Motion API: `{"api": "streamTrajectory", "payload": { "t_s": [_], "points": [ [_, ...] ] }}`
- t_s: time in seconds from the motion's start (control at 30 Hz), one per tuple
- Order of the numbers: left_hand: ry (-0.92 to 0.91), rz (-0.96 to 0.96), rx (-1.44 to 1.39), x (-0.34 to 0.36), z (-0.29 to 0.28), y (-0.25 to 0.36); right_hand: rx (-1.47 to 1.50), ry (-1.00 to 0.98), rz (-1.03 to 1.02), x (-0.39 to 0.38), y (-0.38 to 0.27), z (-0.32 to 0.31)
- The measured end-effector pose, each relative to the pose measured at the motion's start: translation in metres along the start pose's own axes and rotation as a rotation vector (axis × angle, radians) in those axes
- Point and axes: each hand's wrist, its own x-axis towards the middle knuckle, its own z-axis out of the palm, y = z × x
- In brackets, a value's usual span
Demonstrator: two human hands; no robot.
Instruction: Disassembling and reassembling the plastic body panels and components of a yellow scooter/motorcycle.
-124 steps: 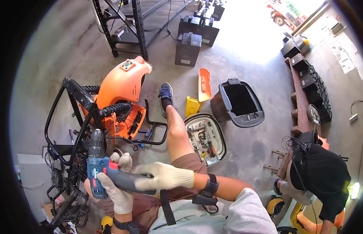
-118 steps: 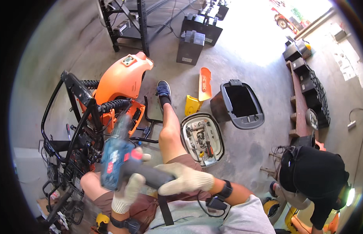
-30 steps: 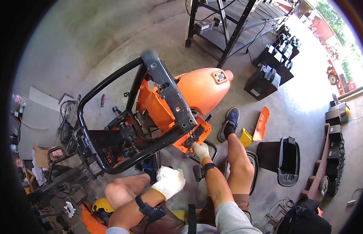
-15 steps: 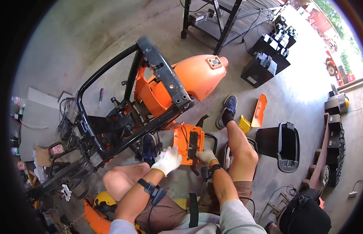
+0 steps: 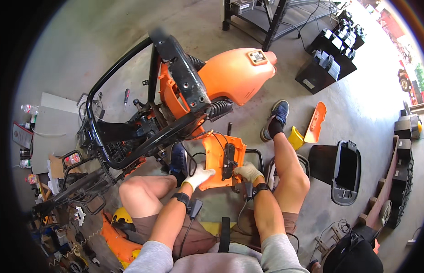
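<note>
An orange plastic panel [image 5: 213, 157] is held in front of me between my knees, with a black part [image 5: 229, 161] and thin dark cables on its face. My left hand [image 5: 200, 175], in a white knit glove, grips the panel's lower left edge. My right hand [image 5: 249, 172], gloved too, closes on its right edge beside the black part; the fingertips are partly hidden. Just beyond the panel stands a black tubular frame [image 5: 153, 152] with an orange rounded body [image 5: 239, 73] at its far side. Cables run between the frame and the panel.
A black open bin-like box [image 5: 337, 173] lies right of my leg, near an orange cover [image 5: 316, 122] and a yellow piece [image 5: 295, 138]. Black batteries [image 5: 317, 73] stand near a metal rack [image 5: 275, 22]. A screwdriver [image 5: 126, 98] lies beyond the frame.
My left hand has moved from beside the panel onto its left edge and taken hold. The panel has tilted slightly. My right hand stays at its right edge, and the whole view has shifted.
</note>
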Motion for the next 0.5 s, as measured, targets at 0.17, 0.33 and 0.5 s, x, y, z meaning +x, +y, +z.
{"api": "streamTrajectory", "payload": {
  "t_s": [0.17, 0.33, 0.5],
  "points": [
    [-0.049, -0.201, 0.093, 0.0, 0.004, -0.02, -0.237, 0.082, 0.021, -0.015, -0.006, 0.012],
    [-0.112, -0.09, 0.433, -0.012, 0.013, -0.038, -0.373, 0.214, -0.102, -0.025, -0.005, 0.023],
    [0.127, -0.13, 0.278, -0.017, 0.02, -0.026, -0.513, 0.263, -0.001, -0.054, -0.007, 0.038]
  ]
}}
